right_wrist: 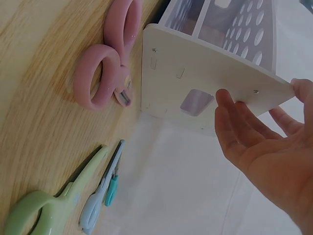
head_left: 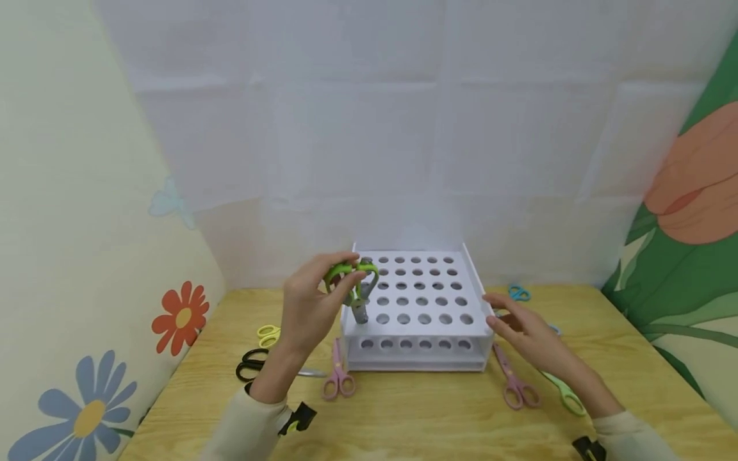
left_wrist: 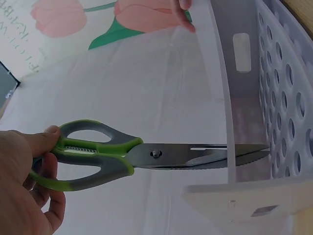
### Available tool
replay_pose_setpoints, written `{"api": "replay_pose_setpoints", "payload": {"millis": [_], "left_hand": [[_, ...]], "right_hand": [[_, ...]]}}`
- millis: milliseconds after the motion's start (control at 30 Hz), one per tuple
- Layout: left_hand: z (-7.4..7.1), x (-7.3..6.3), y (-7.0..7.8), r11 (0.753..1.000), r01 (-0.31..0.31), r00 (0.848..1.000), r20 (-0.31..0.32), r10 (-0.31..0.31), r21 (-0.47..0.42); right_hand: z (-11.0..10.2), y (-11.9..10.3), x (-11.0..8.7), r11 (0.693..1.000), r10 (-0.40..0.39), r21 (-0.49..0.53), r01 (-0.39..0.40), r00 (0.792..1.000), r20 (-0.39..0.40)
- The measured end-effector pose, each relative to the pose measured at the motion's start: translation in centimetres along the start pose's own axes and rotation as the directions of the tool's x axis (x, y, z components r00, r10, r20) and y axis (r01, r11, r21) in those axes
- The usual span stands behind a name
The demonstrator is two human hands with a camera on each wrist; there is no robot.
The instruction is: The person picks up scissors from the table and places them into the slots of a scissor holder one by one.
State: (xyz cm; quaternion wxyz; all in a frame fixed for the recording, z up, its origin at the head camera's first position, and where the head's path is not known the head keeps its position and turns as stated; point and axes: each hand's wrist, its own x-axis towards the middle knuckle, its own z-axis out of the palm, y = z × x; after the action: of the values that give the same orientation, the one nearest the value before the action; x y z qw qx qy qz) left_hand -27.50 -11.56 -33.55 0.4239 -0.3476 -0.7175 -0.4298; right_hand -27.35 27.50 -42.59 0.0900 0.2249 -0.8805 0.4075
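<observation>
My left hand pinches a pair of green-and-grey kitchen scissors by the handles, blades pointing down. Their blades are nearly together, with the tips at the front-left corner of a white rack with rows of round holes. Whether the tips have entered a hole I cannot tell. On the rack's right side, my right hand touches the upper edge of the side panel. Its fingers are loosely bent along the outer face, below the top edge.
Beside the rack's left lie pink scissors, black-handled scissors and yellow scissors. To its right are pink scissors, green scissors, light-blue scissors and blue scissors. A white sheet hangs behind the wooden table.
</observation>
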Motion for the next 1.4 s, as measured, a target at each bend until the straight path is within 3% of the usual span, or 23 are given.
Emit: {"api": "replay_pose_setpoints", "payload": {"millis": [167, 467, 567, 633, 833, 1000, 1267, 1400], "left_hand": [[1.2, 0.8, -1.2, 0.998, 0.054, 0.998, -0.042, -0.055, -0.022], [2.0, 0.3, -2.5, 0.993, 0.113, 0.991, -0.069, -0.112, 0.011], [2.4, 0.4, -3.0, 0.989, 0.146, 0.987, -0.065, -0.148, -0.029], [2.7, 0.6, -3.2, 0.985, 0.163, 0.986, -0.038, -0.165, -0.057], [3.5, 0.8, -3.6, 0.986, 0.152, 0.978, 0.152, -0.141, -0.062], [3.4, 0.4, -3.7, 0.981, 0.19, 0.963, 0.199, -0.179, -0.039], [2.0, 0.9, -3.4, 0.963, 0.265, 0.925, 0.272, -0.265, 0.037], [2.0, 1.2, -3.1, 0.959, 0.268, 0.89, 0.358, -0.283, 0.093]], "right_hand": [[-0.1, -0.2, 0.2, 1.0, -0.006, 0.007, 0.006, 1.0, -0.007], [0.2, 0.1, -0.2, 0.999, 0.022, 0.023, -0.022, 1.0, -0.005], [-0.1, 0.4, 0.0, 1.0, 0.022, 0.017, -0.022, 1.0, -0.012], [-0.3, 0.5, 0.2, 1.0, 0.016, 0.018, -0.015, 1.0, -0.02], [-0.9, 0.8, 0.7, 1.0, 0.0, 0.023, 0.001, 0.999, -0.032], [-0.5, 0.8, 0.4, 0.999, 0.03, 0.032, -0.03, 0.999, -0.021], [-0.3, 0.8, 1.0, 1.0, 0.018, 0.0, -0.018, 0.999, -0.034], [-0.5, 0.9, 0.8, 1.0, 0.013, -0.004, -0.014, 0.999, -0.046]]}}
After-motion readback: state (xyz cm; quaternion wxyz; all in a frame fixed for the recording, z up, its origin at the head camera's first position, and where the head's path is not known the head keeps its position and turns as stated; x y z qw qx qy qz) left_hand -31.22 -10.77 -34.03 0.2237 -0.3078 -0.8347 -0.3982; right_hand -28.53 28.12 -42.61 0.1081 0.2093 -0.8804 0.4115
